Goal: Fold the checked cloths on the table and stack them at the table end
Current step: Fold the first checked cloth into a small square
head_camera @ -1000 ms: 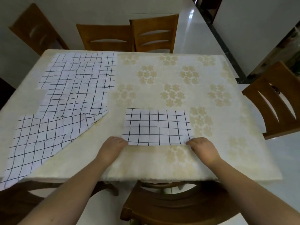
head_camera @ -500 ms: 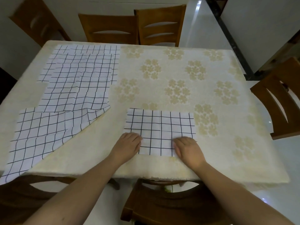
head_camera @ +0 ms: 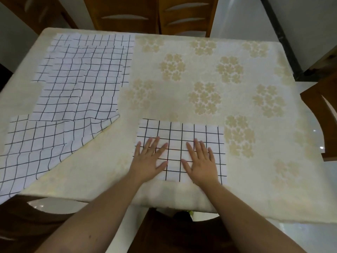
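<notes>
A folded checked cloth (head_camera: 179,141) is laid flat near the front edge of the table (head_camera: 200,99), a little right of the middle. It is white with black lines. The left hand (head_camera: 148,159) is pressed flat on the left part of the cloth, with its fingers straight and spread. The right hand (head_camera: 201,161) is pressed flat on the right part, with its fingers straight too. Nothing is grasped by either hand. A bare strip of the cloth can be seen between the two hands.

More checked cloths (head_camera: 78,92) are spread open on the left side of the table, one partly on top of another. One corner is hung over the front left edge. The table is covered by a pale tablecloth (head_camera: 242,179) with flower shapes. Brown wooden chairs (head_camera: 127,17) are set around the table.
</notes>
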`<state>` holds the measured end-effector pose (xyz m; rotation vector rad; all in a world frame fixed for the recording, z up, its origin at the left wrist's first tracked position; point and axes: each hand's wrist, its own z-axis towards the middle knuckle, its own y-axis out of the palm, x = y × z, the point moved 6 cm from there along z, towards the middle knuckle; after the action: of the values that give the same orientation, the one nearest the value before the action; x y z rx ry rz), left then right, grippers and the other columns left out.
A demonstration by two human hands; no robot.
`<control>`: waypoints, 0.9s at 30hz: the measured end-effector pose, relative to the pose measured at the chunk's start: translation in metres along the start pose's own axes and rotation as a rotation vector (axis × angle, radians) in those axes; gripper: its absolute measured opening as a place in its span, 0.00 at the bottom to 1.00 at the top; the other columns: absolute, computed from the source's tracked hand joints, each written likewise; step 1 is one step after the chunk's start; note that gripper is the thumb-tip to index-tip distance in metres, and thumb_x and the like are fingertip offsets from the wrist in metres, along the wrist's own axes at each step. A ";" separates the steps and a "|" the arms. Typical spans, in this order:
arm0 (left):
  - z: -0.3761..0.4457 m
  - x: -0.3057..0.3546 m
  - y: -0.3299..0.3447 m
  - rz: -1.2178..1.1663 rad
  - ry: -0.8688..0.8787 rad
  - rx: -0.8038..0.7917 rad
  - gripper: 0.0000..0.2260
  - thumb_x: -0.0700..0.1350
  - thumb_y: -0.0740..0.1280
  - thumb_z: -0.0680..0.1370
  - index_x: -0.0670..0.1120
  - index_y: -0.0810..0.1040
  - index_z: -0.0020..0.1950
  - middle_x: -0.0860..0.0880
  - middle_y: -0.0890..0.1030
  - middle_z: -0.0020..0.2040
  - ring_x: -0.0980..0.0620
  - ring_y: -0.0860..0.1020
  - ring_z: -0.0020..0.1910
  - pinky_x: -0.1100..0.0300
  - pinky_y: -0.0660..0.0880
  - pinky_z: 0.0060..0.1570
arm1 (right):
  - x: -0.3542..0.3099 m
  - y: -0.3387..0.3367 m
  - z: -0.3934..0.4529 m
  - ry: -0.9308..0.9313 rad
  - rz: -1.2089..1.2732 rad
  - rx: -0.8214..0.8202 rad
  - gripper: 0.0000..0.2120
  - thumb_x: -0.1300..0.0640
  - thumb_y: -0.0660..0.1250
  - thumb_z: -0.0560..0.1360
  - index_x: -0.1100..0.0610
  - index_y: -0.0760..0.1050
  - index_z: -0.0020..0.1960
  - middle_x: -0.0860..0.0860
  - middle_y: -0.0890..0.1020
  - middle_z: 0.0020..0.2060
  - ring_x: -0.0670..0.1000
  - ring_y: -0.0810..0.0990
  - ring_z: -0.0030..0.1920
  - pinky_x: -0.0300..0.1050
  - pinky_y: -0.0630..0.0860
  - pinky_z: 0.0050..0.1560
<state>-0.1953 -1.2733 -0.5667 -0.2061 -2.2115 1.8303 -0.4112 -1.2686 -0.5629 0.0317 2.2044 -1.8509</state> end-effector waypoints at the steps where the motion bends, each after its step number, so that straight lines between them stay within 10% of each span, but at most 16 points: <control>1: 0.001 -0.006 0.000 0.005 -0.022 -0.003 0.31 0.69 0.48 0.78 0.61 0.50 0.79 0.50 0.49 0.81 0.48 0.48 0.79 0.39 0.47 0.74 | 0.011 -0.003 -0.001 0.028 -0.014 0.000 0.32 0.33 0.41 0.79 0.43 0.40 0.79 0.47 0.40 0.79 0.50 0.37 0.78 0.52 0.37 0.76; 12: 0.007 -0.025 -0.015 -0.159 -0.079 -0.075 0.33 0.71 0.38 0.76 0.60 0.51 0.79 0.53 0.46 0.81 0.51 0.45 0.79 0.43 0.43 0.75 | 0.041 -0.009 -0.004 0.069 -0.035 0.010 0.33 0.32 0.42 0.79 0.44 0.44 0.80 0.49 0.45 0.80 0.51 0.41 0.79 0.54 0.43 0.77; 20: -0.031 -0.069 -0.064 -0.434 -0.412 0.189 0.17 0.45 0.64 0.79 0.45 0.73 0.69 0.43 0.75 0.63 0.41 0.75 0.59 0.48 0.72 0.56 | 0.018 -0.031 -0.014 0.033 0.031 0.079 0.29 0.37 0.44 0.81 0.45 0.47 0.80 0.46 0.46 0.79 0.49 0.40 0.79 0.51 0.34 0.76; 27: -0.081 -0.069 -0.048 -0.511 -0.636 0.065 0.14 0.48 0.67 0.79 0.40 0.74 0.58 0.42 0.74 0.56 0.41 0.77 0.46 0.53 0.72 0.46 | -0.030 -0.021 -0.038 -0.112 0.010 0.098 0.25 0.47 0.53 0.80 0.57 0.69 0.73 0.55 0.74 0.69 0.56 0.70 0.70 0.54 0.61 0.71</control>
<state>-0.1030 -1.2251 -0.5131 0.9877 -2.2540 1.8087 -0.3928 -1.2307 -0.5302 -0.0408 2.0351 -1.9049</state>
